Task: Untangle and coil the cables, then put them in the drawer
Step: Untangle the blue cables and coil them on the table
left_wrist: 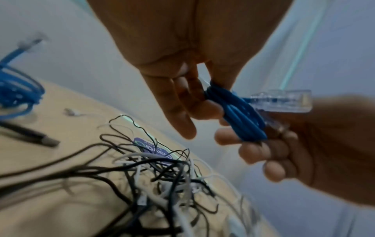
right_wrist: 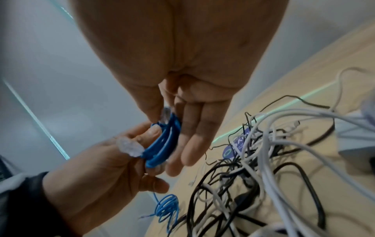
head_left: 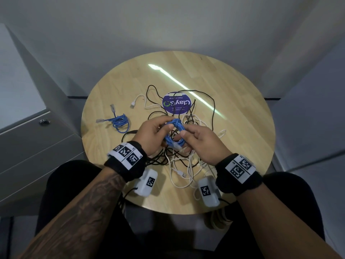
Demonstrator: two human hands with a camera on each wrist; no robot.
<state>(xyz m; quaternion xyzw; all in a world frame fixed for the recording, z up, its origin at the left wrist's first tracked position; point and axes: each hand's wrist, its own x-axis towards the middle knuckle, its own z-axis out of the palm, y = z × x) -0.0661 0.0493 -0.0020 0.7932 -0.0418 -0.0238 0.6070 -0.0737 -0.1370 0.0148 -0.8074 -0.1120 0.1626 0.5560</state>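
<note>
Both hands hold a coiled blue network cable [head_left: 174,135] just above the round wooden table [head_left: 233,86]. My left hand [head_left: 160,128] grips the coil's left side, fingers curled round the strands [left_wrist: 239,118]. My right hand [head_left: 188,141] pinches the right side between thumb and nearly straight fingers [right_wrist: 192,136]. One clear plug [left_wrist: 282,101] sticks out of the coil by the right hand, another [right_wrist: 129,147] by the left thumb. A second blue cable coil [head_left: 119,122] lies on the table to the left. Under the hands sprawls a tangle of black and white cables [head_left: 186,159].
A grey drawer cabinet [head_left: 37,146] with a lock [head_left: 44,122] stands left of the table, its drawers closed. A purple round sticker [head_left: 177,104] sits mid-table under some cable loops. A white USB plug end [head_left: 133,105] lies left of the sticker. Grey walls enclose the space.
</note>
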